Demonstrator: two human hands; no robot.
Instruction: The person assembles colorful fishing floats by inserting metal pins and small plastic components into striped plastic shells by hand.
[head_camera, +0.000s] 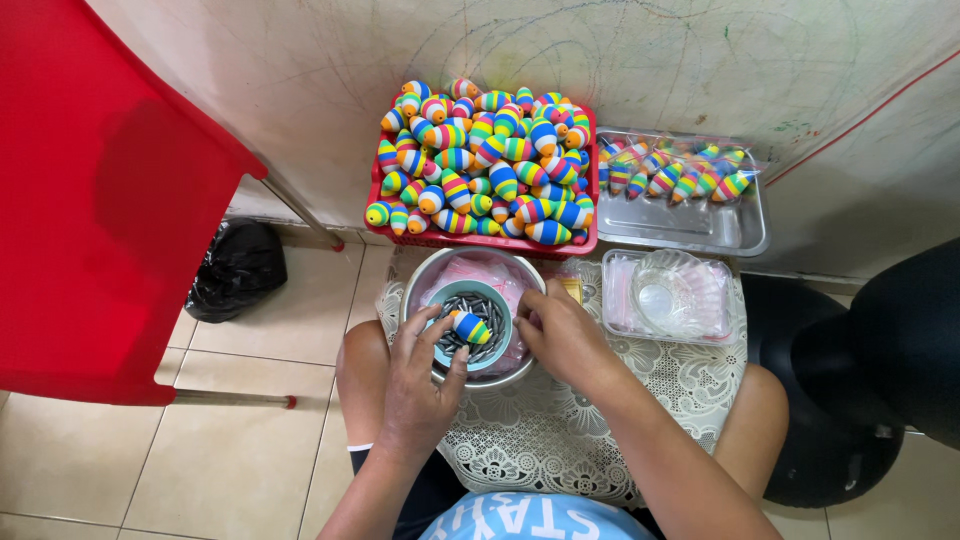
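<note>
A person sits with a white lace cloth (560, 430) over the knees, and on it stands a metal bowl (420, 285), which serves as the landmark here. Inside the bowl sits one smaller teal cup (497, 352) full of dark metal pins, with pink plastic bags (480, 270) tucked behind it. Directly above the cup, the left hand (415, 385) pinches a single striped toy (470, 327) between thumb and fingertips, the other fingers loosely spread; the toy's long axis runs diagonally, one end toward the upper left, the other toward the lower right. The right hand (562, 335) rests at the bowl's right rim with its fingers curled together, tips hidden behind the rim, so I cannot tell what they pinch. Beyond the bowl, against the wall, one red basket (590, 240) is heaped with dozens of identical striped toys, too many to count. Right of the basket lies one steel tray (690, 232) holding bagged toys, and right of the bowl one clear plastic box (612, 300) with a clear lid or dish. Left of the bowl stand a red chair (100, 200) and one black bag (235, 270) on the floor tiles.
</note>
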